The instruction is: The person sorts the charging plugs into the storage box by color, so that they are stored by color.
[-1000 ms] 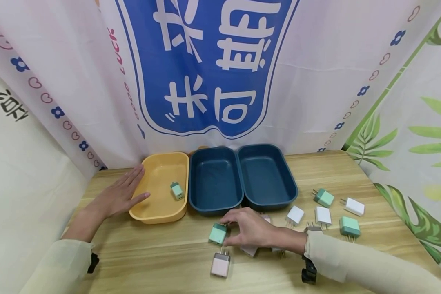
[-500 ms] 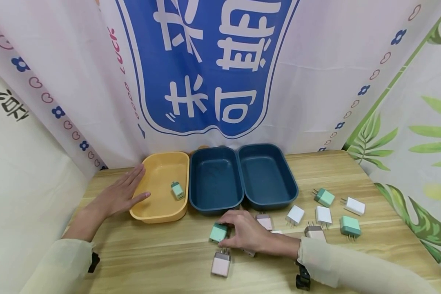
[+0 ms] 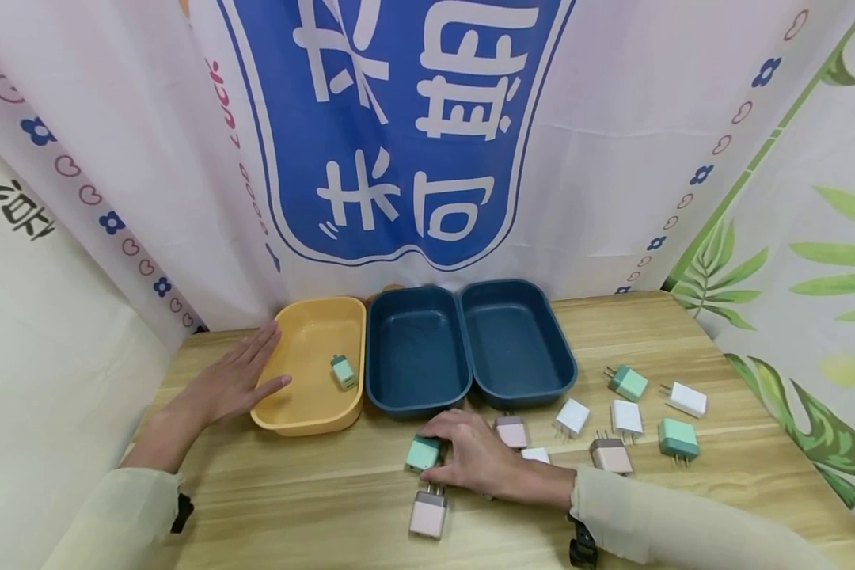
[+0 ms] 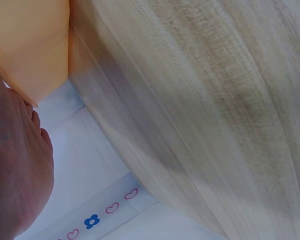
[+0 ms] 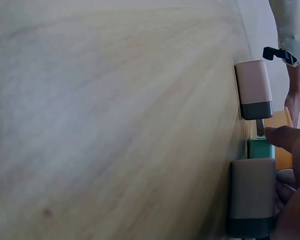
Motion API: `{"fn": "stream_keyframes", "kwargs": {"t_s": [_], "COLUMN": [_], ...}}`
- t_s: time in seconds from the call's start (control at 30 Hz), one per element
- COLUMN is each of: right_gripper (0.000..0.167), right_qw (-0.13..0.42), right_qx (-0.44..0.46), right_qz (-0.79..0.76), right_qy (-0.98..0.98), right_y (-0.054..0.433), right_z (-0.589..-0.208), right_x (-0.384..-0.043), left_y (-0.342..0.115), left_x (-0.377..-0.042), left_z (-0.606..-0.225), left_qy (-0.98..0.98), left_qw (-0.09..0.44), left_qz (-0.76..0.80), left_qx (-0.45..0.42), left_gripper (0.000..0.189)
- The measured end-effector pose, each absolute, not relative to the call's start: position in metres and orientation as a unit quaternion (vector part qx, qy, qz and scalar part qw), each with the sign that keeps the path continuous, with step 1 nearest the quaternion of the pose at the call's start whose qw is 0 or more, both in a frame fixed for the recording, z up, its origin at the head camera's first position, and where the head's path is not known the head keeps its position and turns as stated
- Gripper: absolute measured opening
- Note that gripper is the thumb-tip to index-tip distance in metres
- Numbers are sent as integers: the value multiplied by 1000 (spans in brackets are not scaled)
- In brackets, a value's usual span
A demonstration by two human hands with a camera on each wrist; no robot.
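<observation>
My left hand (image 3: 231,381) lies with straight fingers along the left rim of a yellow tray (image 3: 302,408); a small green charger (image 3: 343,372) sits inside it. Thumb and forefinger of my right hand (image 3: 476,457) pinch a green plug charger (image 3: 421,454) on the table, one fingertip at either side. Just below it in the head view is a pink charger (image 3: 427,514), prongs pointing at the thumb. From the right wrist, a brownish-pink charger (image 5: 252,187) stands close to my fingers and partly covers the green one.
Two dark blue trays (image 3: 419,410) adjoin the yellow one at the back. White, green and pink chargers are scattered to the right, among them a white charger (image 3: 572,417), a pink charger (image 3: 511,432) and a green charger (image 3: 678,439). A printed curtain (image 3: 598,158) hangs behind the table.
My right hand has shifted slightly left, its fingers closing around the green charger, and the forearm has uncovered chargers to its right. The left hand has stayed on the yellow tray.
</observation>
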State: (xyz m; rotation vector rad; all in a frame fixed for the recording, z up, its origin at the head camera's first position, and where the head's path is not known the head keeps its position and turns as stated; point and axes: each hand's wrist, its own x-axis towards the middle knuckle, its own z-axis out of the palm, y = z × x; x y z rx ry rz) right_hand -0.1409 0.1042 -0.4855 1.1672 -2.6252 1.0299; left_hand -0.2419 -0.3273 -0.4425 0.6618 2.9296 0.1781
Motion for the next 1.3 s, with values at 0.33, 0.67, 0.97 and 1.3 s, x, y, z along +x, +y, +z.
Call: {"fn": "stream_keyframes", "kwargs": {"t_s": [0.33, 0.67, 0.97, 1.3], "right_gripper": [47, 47, 49, 49], "right_qw": [36, 63, 58, 62], "right_qx": [387, 433, 428, 432], "right_qz": [344, 392, 445, 483], "right_qy": [-855, -810, -785, -760], "right_y": [104, 102, 92, 78], "right_z": [-487, -480, -464, -449], "right_x": [-138, -139, -143, -161], "left_y": [-328, -327, -327, -329], "left_x": [-240, -241, -240, -241], "left_z": [-447, -447, -446, -445], "left_qy": [970, 970, 970, 971], "left_qw": [66, 65, 62, 62], "left_qz": [63, 66, 67, 61], "left_qx": [225, 224, 227, 221], "left_gripper": [94, 94, 93, 94]}}
